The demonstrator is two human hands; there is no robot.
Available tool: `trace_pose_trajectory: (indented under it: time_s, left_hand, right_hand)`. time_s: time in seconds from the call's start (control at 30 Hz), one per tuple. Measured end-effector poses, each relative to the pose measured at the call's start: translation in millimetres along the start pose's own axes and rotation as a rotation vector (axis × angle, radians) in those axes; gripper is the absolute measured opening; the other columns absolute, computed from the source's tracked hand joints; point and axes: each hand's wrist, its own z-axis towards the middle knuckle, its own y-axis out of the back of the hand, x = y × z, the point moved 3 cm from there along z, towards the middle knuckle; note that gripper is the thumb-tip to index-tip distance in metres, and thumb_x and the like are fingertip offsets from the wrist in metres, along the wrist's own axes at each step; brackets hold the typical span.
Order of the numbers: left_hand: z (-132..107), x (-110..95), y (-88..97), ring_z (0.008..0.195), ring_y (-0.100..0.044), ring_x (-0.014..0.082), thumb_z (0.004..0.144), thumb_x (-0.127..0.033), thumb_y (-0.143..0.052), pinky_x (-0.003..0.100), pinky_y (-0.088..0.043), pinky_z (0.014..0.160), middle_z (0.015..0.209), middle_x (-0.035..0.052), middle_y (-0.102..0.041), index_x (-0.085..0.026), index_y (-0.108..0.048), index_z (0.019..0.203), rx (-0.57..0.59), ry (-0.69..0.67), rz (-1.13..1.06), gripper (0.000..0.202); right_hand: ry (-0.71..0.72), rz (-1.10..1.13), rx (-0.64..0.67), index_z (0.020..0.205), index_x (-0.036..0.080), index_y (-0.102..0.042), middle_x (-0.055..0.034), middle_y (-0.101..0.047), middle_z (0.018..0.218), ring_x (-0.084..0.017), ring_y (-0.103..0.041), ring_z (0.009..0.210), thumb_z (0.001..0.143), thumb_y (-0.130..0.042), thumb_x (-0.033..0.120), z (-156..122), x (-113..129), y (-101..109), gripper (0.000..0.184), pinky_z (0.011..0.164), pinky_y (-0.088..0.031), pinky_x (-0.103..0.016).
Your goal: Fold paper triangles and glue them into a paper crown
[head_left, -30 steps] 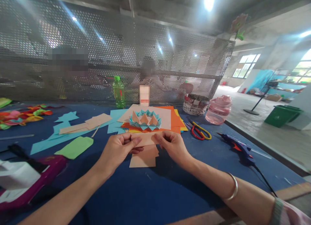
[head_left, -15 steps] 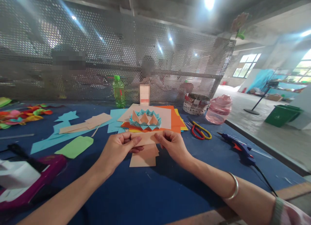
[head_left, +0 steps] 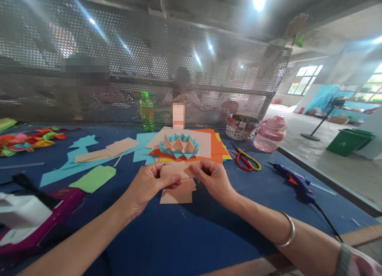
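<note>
Between my two hands is a small folded piece of peach paper (head_left: 179, 169), raised over the table. My left hand (head_left: 156, 178) pinches its left end, thumb along the lower front. At the right end, my right hand (head_left: 210, 174) grips the paper between thumb and fingers. Beneath them lie several peach paper pieces (head_left: 176, 196), partly hidden by the held one. Just beyond my hands stands a ring of folded blue and peach paper points (head_left: 179, 146), resting on stacked coloured sheets (head_left: 205, 142).
Scissors (head_left: 247, 161) and a blue glue gun (head_left: 294, 180) lie to the right. Behind them stand a woven basket (head_left: 241, 127) and a pink jug (head_left: 270, 135). A green bottle (head_left: 147, 113) stands by the perforated screen (head_left: 119, 69). Green paper (head_left: 94, 179) and a purple device (head_left: 62, 206) are left.
The near edge of the held paper has turned, so more of its face shows. My left thumb has slid lower and further right along it. My right hand keeps its grip.
</note>
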Motion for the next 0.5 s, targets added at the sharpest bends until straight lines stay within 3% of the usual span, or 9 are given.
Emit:
trace_pose_trajectory:
  time_s: [0.27, 0.4, 0.5]
  left_hand:
    - [-3, -3, -0.1, 0.062, -0.067, 0.014, 0.054, -0.033, -0.086, 0.022, -0.054, 0.063, 0.066, 0.0013, -0.073, -0.014, -0.07, 0.078, -0.061, -0.023, 0.055, 0.034]
    - [-5, -5, -0.6, 0.065, -0.068, 0.0155, 0.056, -0.035, -0.085, 0.023, -0.054, 0.063, 0.071, 0.001, -0.074, -0.015, -0.07, 0.083, -0.067, -0.05, 0.068, 0.036]
    - [-7, -5, -2.5, 0.068, -0.07, 0.0185, 0.056, -0.037, -0.085, 0.025, -0.055, 0.064, 0.073, 0.0021, -0.074, -0.015, -0.071, 0.087, -0.036, -0.07, 0.072, 0.041]
  right_hand:
    - [-0.01, 0.125, 0.039, 0.057, 0.018, -0.048, 0.0044, -0.047, 0.05, -0.007, -0.037, 0.048, 0.082, -0.064, 0.051, -1, -3, -3, 0.044, 0.046, -0.028, -0.021]
    - [-0.112, 0.35, 0.202, 0.078, 0.016, -0.063, 0.0015, -0.062, 0.068, -0.009, -0.052, 0.058, 0.073, -0.074, 0.048, -4, -3, -11, 0.034, 0.054, -0.04, -0.02]
    - [-0.145, 0.386, 0.266, 0.087, 0.016, -0.068, -0.0004, -0.068, 0.078, -0.012, -0.061, 0.068, 0.07, -0.077, 0.046, -8, -3, -16, 0.036, 0.062, -0.046, -0.021]
